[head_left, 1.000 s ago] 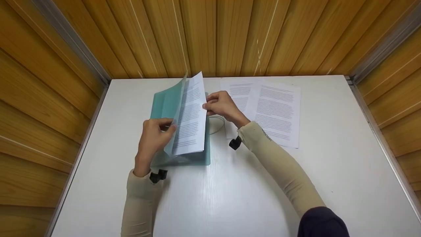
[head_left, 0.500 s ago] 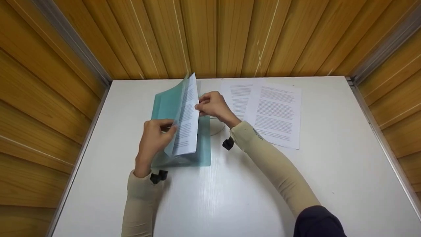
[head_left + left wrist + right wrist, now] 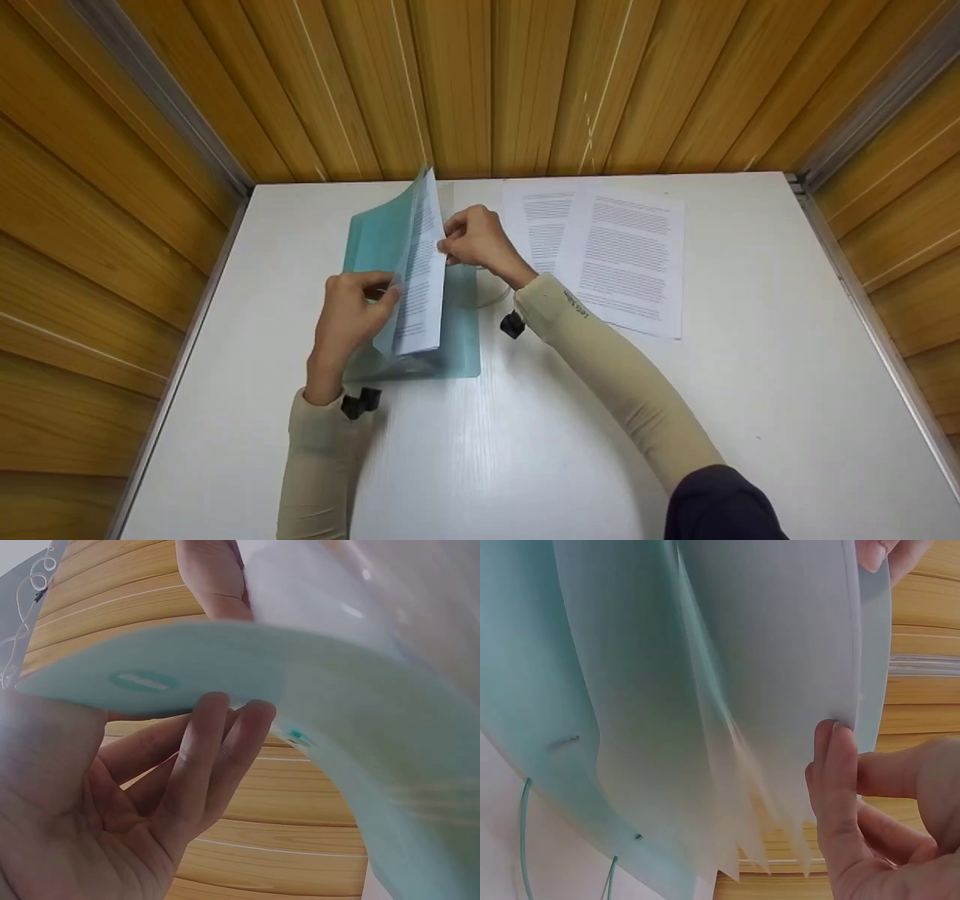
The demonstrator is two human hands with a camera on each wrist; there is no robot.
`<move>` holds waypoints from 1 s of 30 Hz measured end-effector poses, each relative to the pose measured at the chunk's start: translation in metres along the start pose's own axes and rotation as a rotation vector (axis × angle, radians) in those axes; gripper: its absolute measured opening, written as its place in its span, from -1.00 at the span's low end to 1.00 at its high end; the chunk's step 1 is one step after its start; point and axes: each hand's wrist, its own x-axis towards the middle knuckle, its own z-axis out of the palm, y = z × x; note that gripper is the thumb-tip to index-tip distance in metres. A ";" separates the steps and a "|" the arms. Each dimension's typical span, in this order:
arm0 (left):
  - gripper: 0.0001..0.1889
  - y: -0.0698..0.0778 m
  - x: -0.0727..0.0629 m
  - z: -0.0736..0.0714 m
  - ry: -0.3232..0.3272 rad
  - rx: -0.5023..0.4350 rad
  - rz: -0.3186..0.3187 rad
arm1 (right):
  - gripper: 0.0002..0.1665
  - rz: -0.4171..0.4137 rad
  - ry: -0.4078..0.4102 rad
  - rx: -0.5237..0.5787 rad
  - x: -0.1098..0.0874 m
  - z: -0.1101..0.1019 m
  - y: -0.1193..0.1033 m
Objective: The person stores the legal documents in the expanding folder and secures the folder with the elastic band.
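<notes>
Nearby, the right sleeve bears dark lettering, too small to read surely. Beyond, the left hand pinches the raised cover of a teal folder on the white table; the right hand pinches printed sheets inside it, illegible. Farther right, loose printed pages overlap before wooden panelling.

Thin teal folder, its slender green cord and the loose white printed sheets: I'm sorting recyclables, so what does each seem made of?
Thin teal folder: probably satin-smooth plastic; it bends in an even curve.
Slender green cord: perhaps matte elastic or string; it loops from the folder's edge, weave too fine to tell.
Loose white printed sheets: likely plain matte paper; no glare shows.
</notes>
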 end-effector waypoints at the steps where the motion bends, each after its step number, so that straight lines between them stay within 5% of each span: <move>1: -0.72 0.000 0.000 0.000 0.000 0.000 -0.003 | -0.80 -0.001 -0.003 -0.010 0.000 -0.001 0.000; 13: -0.70 0.004 -0.001 0.001 -0.032 -0.006 -0.013 | -0.81 0.041 -0.004 -0.004 0.002 0.004 -0.003; 30: -0.72 0.003 0.000 0.001 0.009 -0.010 0.016 | -0.86 0.033 0.014 -0.021 0.009 0.016 0.002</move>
